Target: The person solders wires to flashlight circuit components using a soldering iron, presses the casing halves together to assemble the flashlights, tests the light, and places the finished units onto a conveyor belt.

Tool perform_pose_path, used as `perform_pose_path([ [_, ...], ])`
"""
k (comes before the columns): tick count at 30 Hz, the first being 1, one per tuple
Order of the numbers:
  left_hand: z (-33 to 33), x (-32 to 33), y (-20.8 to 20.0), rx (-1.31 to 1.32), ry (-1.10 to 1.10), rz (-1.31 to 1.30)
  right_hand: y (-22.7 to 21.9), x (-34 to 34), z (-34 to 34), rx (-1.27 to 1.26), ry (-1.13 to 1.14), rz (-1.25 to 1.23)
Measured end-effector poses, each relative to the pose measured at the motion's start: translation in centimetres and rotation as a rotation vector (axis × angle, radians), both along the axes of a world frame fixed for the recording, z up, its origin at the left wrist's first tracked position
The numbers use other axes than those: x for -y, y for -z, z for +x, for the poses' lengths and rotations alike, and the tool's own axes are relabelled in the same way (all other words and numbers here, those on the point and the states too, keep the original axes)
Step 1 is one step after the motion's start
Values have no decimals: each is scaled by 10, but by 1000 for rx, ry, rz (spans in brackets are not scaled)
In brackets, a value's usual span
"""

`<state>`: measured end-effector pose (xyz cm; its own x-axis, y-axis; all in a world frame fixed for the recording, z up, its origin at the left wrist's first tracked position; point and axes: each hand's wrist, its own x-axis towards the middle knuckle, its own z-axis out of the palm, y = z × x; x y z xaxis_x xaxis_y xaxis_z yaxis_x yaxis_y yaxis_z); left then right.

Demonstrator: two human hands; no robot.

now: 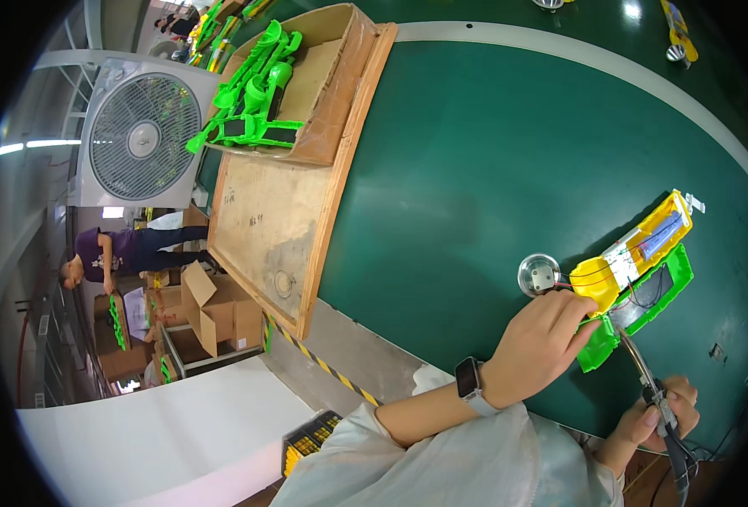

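My left hand (536, 345), with a watch on its wrist, is closed, fingertips pinching the near rounded end of a yellow plastic housing (593, 286). Inside that housing show a white part, a blue battery pack (662, 236) and thin wires. A green plastic housing (680, 269) lies right beside it, joined by dark wires. Red wires run to a round silver reflector (539, 275) left of the yellow piece. My right hand (663, 416) grips a soldering iron (638, 358), whose metal tip points at the green housing near my left fingertips. The exact contact point is hidden.
A cardboard box (327, 93) of green plastic housings (255, 97) stands on a wooden board (272, 220) at the left. Beyond are a box fan (144, 135), open cartons (217, 308) and another person (129, 253). More yellow parts (680, 34) lie across the green table (450, 169).
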<state>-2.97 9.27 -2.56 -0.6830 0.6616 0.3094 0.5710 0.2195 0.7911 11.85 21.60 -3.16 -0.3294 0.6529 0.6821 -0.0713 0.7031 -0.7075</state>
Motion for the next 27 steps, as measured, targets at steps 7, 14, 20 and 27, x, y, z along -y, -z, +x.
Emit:
perform_pose_path([
  [7, 1, 6, -1, 75, -5, -41, -23, 5, 11, -38, 234, -62],
  [14, 2, 0, -4, 21, -7, -76, -32, -31, 46, -168, 509, -179],
  [20, 1, 2, -5, 56, 10, -115, -7, -34, 50, -33, 357, 38],
  [27, 0, 5, -4, 89, 35, -169, -2, -32, 45, 8, 275, 166],
])
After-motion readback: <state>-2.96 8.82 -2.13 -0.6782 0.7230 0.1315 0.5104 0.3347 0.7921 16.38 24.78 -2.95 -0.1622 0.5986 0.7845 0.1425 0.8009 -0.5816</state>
